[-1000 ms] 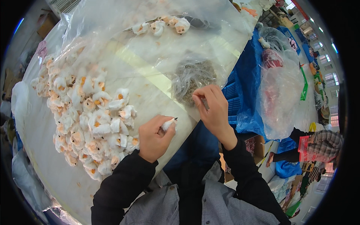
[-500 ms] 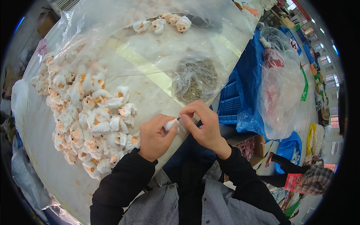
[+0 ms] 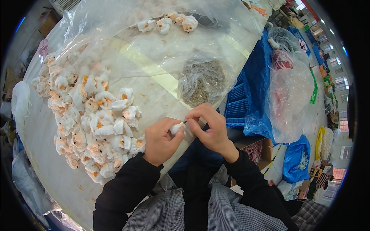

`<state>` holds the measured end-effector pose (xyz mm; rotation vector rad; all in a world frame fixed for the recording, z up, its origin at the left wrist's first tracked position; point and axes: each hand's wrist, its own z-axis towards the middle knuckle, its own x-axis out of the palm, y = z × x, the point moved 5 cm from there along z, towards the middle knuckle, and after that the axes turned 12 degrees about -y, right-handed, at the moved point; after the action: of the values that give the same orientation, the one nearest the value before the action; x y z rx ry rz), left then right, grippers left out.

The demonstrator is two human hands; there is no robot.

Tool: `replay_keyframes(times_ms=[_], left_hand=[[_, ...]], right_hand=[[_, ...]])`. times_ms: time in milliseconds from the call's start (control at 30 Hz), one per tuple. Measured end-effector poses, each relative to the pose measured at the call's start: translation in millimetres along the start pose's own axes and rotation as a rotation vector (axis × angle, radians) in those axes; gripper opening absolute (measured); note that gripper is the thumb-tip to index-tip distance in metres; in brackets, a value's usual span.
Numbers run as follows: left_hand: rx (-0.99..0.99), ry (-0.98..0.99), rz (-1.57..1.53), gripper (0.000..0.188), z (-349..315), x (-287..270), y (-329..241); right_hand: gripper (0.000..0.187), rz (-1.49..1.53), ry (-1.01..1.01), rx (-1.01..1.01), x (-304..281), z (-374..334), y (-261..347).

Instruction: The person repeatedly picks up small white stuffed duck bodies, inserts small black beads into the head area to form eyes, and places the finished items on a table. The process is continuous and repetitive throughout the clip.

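My left hand (image 3: 160, 140) is closed around a small white fluffy plush piece (image 3: 176, 128), just above the table's near edge. Thumb and forefinger of my right hand (image 3: 211, 130) pinch a tiny dark thing (image 3: 185, 122) at the tip of that piece; what it is exactly is too small to tell. To the left of my hands lies a big pile of white and peach plush pieces (image 3: 98, 125), some with orange parts and small dark spots. Several more plush pieces (image 3: 163, 25) sit at the table's far side, partly by clear plastic sheeting.
A clear bag of brownish granular stuff (image 3: 202, 81) lies on the pale table (image 3: 154, 109) beyond my hands. Plastic sheeting (image 3: 104, 23) covers the far part. Right of the table stand a blue crate (image 3: 235, 109), a blue-lined bulging bag (image 3: 291, 100) and a cardboard box (image 3: 266, 154).
My hands keep almost the same place and hold. At the right, a person in checked clothing has moved down toward the lower edge of the view.
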<state>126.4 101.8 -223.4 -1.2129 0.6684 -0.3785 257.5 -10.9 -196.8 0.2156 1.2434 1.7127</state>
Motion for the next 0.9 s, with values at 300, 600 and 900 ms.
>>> replay_keyframes(times_ms=[300,600,900], left_hand=[[-0.027,0.005,-0.008,0.017,-0.1,0.9,-0.2],[-0.009,0.007,-0.004,0.017,0.8,0.4,-1.4],[0.001,0.017,0.011,0.016,0.0,0.6,-0.7]], right_hand=[[0.014,0.000,0.023,-0.038,-1.0,1.9,2.4],[0.013,0.418,0.090,0.377,3.7,-10.5,-21.0],[0.013,0.469,0.211,0.551,6.7,-10.5,-26.5]])
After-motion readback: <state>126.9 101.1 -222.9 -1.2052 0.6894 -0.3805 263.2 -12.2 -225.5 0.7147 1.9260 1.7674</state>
